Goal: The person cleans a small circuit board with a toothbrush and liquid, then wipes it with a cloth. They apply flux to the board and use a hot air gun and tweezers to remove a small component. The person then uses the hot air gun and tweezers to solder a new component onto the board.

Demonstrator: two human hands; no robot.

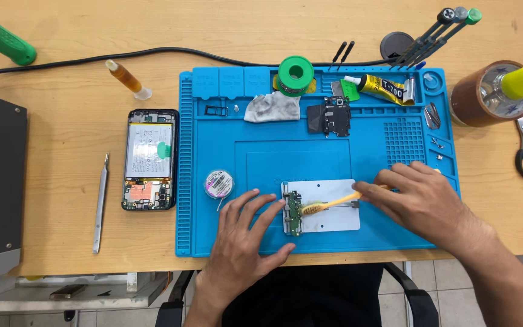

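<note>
**Brushing a small circuit board on the blue mat**

A wooden table [62, 103] carries a blue work mat [213, 230], with an opened phone [149, 159] just beside its left edge and metal tweezers [100, 203] further left. Near the mat's front edge lies a white holder plate [334, 221], and a small green circuit board [293, 212] is clamped at the plate's left end.

The left hand [243, 242] lies flat on the mat, fingers spread and holding nothing, its fingertips touching the plate beside the board. The right hand [419, 197] is closed around the handle of a yellow brush [328, 204], whose bristles rest on the board.

Risks, as a judgement: hard strokes could knock small parts off the board or pull it from the clamp, and if the left hand lifted, the plate might slide. The small solder-wick reel [219, 183], near the left hand, could be nudged.
</note>
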